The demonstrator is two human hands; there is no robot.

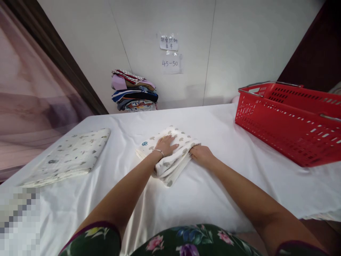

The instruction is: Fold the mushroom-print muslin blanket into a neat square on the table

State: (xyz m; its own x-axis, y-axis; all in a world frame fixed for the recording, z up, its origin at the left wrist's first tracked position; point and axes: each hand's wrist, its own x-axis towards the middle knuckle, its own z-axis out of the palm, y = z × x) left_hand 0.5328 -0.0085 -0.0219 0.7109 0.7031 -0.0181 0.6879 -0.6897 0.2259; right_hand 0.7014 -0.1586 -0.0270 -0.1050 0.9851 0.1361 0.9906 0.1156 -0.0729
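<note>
Folded cloth [181, 144], beneath left hand [165, 145], right corner touching right hand [202, 155]

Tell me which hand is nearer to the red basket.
Right: the right hand is at the right edge of the folded cloth, left of the red basket; the left hand lies on the cloth, farther left.

Left hand [165, 145] flat on folded patterned cloth [174, 160], right hand [203, 154] at its edge
</note>
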